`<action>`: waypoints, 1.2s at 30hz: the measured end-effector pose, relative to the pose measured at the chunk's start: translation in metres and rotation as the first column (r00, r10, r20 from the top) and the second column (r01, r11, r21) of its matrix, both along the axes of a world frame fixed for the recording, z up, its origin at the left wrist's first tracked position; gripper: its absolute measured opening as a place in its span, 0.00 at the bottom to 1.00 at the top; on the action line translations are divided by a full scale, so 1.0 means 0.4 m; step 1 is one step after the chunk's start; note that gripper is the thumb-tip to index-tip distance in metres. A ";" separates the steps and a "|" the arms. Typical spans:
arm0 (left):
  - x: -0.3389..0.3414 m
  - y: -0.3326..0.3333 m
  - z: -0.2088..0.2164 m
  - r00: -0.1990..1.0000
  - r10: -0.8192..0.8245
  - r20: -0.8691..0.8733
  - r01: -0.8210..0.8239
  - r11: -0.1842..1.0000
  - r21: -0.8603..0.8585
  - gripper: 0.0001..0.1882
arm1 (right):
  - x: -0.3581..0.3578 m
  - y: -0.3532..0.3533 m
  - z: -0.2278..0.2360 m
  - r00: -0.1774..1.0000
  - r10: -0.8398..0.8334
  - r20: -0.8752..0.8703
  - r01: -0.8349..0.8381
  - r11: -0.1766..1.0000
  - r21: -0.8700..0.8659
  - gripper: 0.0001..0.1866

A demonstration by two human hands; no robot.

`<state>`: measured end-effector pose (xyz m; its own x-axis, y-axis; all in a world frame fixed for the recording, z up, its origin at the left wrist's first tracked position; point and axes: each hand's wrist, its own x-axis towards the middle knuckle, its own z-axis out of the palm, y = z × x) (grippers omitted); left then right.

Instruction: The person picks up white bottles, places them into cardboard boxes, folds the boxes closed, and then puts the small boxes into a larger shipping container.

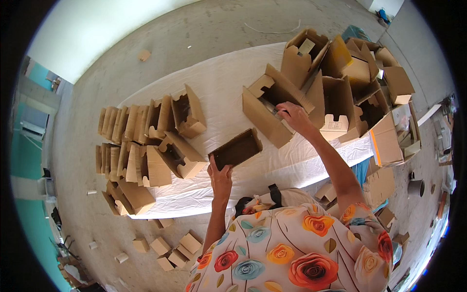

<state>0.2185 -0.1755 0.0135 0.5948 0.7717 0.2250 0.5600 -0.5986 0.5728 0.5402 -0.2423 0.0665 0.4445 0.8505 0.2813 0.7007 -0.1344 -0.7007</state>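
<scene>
My left hand [222, 179] grips a small open cardboard box [237, 149] by its near left corner, thumb at the rim. The box is tilted and its dark inside faces up, with nothing visible in it. To the right, my right hand [293, 117] reaches into a larger open cardboard carton [261, 116] with cut-out end flaps. Its fingers are curled together beside something pale inside; what they hold is hidden.
Rows of open cardboard boxes [159, 165] stand on the left of the white-covered table [219, 78]. More large cartons [335, 97] crowd its right end. Small boxes [179, 257] lie on the concrete floor below, near a few pale cylinders [121, 256].
</scene>
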 end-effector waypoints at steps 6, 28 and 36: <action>-0.010 -0.006 0.008 1.000 0.021 0.003 -0.020 0.998 -0.053 0.08 | 0.047 0.111 -0.074 0.953 0.128 0.276 0.044 0.840 -0.540 0.19; -0.297 0.025 0.317 0.766 0.544 0.342 -0.608 0.786 0.110 0.10 | -0.096 -0.045 0.063 0.991 -0.107 0.086 0.093 0.983 0.156 0.11; -0.565 0.387 0.305 0.687 0.663 0.297 -0.684 0.454 0.571 0.08 | -0.135 -0.020 0.053 0.995 -0.004 0.095 0.032 0.954 -0.298 0.30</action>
